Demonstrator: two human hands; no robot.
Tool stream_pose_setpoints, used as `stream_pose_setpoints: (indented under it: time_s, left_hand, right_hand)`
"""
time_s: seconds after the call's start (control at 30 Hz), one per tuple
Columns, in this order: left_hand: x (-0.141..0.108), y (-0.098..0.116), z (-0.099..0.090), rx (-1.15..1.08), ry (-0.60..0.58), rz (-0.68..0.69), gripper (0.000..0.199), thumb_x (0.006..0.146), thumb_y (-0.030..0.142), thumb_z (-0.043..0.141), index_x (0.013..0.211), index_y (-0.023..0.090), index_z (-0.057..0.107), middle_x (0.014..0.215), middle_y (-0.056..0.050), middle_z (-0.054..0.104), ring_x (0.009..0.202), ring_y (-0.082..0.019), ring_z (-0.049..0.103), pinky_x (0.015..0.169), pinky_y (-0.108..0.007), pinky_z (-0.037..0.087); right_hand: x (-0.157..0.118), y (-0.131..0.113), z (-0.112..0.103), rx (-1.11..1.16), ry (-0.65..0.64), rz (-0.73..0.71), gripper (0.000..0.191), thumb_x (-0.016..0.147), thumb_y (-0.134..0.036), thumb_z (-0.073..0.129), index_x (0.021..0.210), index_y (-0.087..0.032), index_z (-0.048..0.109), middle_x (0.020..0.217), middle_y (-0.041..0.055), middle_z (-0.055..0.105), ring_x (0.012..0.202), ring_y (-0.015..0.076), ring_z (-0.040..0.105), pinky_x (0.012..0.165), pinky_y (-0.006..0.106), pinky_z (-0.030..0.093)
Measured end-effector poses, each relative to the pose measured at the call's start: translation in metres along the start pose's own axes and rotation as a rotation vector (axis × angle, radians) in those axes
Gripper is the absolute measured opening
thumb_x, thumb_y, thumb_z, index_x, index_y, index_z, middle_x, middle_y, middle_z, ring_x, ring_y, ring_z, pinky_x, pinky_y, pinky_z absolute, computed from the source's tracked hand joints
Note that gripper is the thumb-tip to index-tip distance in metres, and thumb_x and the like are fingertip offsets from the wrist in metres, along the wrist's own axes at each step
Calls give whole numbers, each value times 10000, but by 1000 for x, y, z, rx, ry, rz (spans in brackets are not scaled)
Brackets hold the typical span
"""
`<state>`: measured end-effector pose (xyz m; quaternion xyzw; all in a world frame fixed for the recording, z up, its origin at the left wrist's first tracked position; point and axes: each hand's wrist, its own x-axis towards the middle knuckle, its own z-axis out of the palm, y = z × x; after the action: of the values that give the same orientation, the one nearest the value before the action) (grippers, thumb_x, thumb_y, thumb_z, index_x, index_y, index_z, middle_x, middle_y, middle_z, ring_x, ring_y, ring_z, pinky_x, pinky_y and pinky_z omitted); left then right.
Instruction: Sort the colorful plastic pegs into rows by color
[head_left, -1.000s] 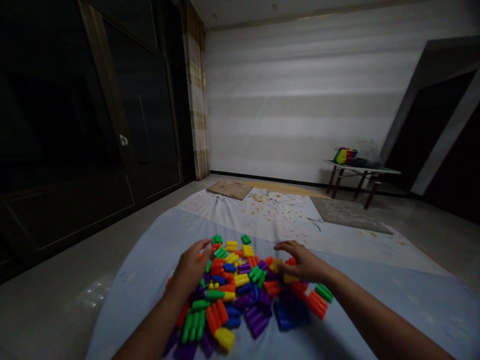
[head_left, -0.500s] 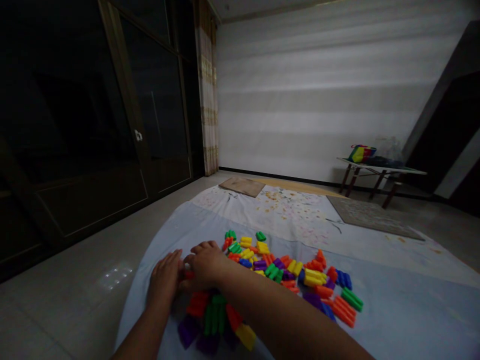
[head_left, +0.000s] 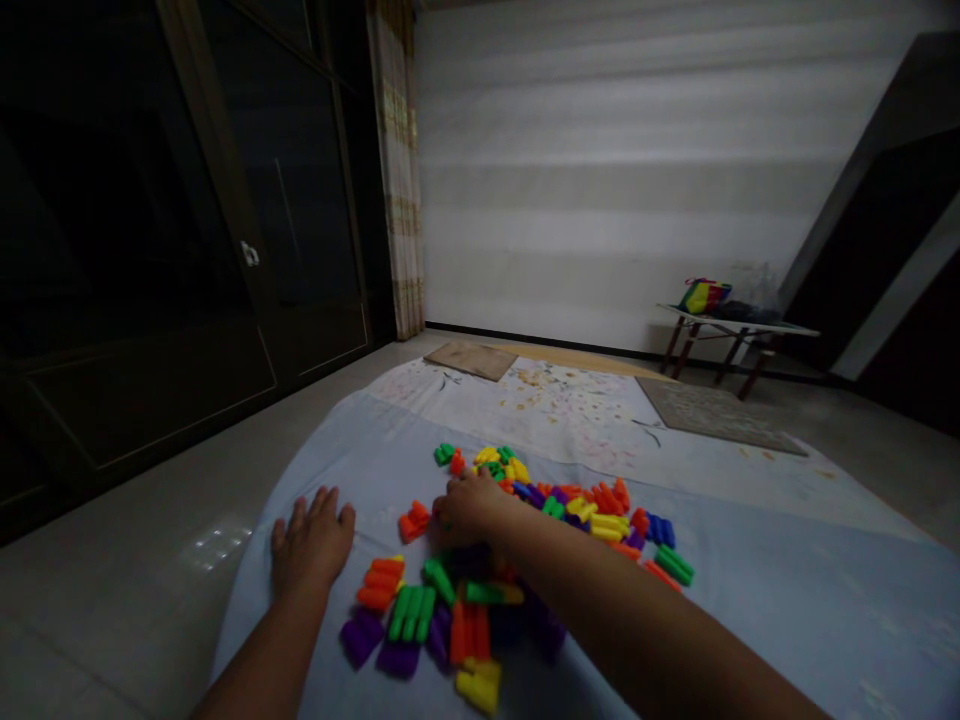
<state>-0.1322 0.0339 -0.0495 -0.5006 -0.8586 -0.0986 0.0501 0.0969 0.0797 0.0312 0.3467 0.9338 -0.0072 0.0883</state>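
Note:
My left hand lies flat on the pale blue cloth, left of the toy pieces, fingers spread and holding nothing. Over the pile's left part, my right hand curls its fingers downward among the plastic blocks; what is under its palm is hidden. An orange block lies just left of those fingers. Nearer to me are a green ribbed block, a purple block and a yellow block. Several more, such as a blue block and a green block, lie beyond my right forearm.
A flowered cloth covers the large round table. Toward its far side lie a brown mat and a grey patterned mat. By the wall stands a small folding table with a colourful bag. Dark glass doors are at left.
My left hand has moved left, away from the right hand, and now lies flat. My right hand has shifted right and slightly away from me, over the pile. The nearer blocks have shifted and spread.

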Motion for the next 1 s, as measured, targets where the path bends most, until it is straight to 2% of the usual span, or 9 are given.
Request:
stream_pose_setpoints:
  time_s: [0.13,0.23,0.3,0.4,0.47,0.57,0.67,0.77,1.0]
  left_hand:
    - [-1,-2,0,11,13,8,576,855,384,185,1353,152,360,1443,-43,316,1330,-274,233,1070,-499,171]
    - [2,-4,-2,-5,-4,10,561,851,373,210,1344,161,376,1444,-51,313,1328,-269,242,1064,-501,185]
    - [7,-3,-6,-42,-32,1,531,837,353,262,1308,174,430,1424,-65,347,1311,-287,277,1052,-531,192]
    - [17,10,-15,-105,-45,31,481,816,279,298,1218,148,527,1355,-109,444,1270,-296,353,1051,-537,201]
    - [23,25,-19,-143,-33,118,481,827,235,263,1209,121,531,1323,-107,482,1252,-221,392,1074,-408,242]
    - [27,46,-18,-206,-28,228,509,862,218,175,1266,124,471,1311,-49,505,1212,-98,434,1020,-217,318]
    - [23,56,-10,-236,-26,239,508,878,236,163,1267,106,462,1274,-64,539,1170,-105,477,995,-220,348]
    - [17,56,-1,-241,-6,221,487,881,299,222,1251,112,478,1297,-88,513,1226,-167,424,1051,-308,285]
    - [8,61,6,-153,8,231,585,846,440,286,1290,87,428,1387,-123,400,1301,-237,309,1089,-386,187]
  right_hand:
    - [-49,41,12,-44,42,60,385,736,-451,536,1037,-234,639,1060,144,623,1085,343,483,843,552,363]
    - [-79,66,9,-51,-60,190,359,733,-435,543,996,-222,663,1014,148,643,1051,352,509,861,555,344]
    - [-85,68,1,-46,-90,241,383,718,-444,568,999,-203,666,1004,162,646,1047,365,509,877,562,328]
    - [-72,39,-14,15,75,154,448,717,-459,575,1069,-186,631,1083,162,617,1083,352,487,914,544,312]
    - [-52,0,-18,113,173,1,466,735,-481,541,1112,-213,599,1116,123,607,1084,321,493,925,508,332]
    - [-27,-60,-8,181,121,-197,572,703,-586,522,1111,-190,583,1121,126,595,1039,323,517,899,502,378]
    - [-18,-91,10,184,190,-257,715,666,-656,511,1181,-160,508,1112,155,581,988,332,531,858,532,404]
    - [-27,-88,22,132,258,-231,639,688,-624,507,1149,-181,511,1074,151,580,961,330,532,798,534,433]
    - [-77,-36,16,22,114,-94,406,726,-466,538,1006,-180,599,948,144,608,905,313,552,799,512,414]
